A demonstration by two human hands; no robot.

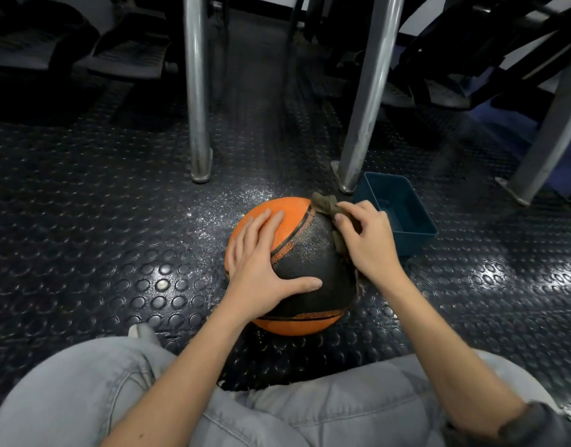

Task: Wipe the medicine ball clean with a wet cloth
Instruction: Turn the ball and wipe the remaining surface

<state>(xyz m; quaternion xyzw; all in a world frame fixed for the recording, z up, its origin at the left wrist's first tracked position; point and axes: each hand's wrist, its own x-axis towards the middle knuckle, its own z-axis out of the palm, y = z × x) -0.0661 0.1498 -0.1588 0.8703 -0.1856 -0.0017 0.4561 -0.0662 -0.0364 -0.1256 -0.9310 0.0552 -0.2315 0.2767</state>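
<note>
Orange-and-black medicine ball [305, 253] on studded floor [100, 221], left hand [261, 256] flat on it with fingers spread, right hand [368, 237] gripping dark cloth [324, 203] against its right side, blue tub [395, 211] just right of ball

dark studded rubber floor [116, 221], steel legs [198, 91]

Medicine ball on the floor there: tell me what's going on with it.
A seated person is wiping the orange-and-black medicine ball on the studded rubber floor. The left hand lies flat on top of it, fingers spread, steadying it. The right hand grips a dark cloth bunched against the ball's upper right side. A blue plastic tub sits just beyond, on the right.
</note>
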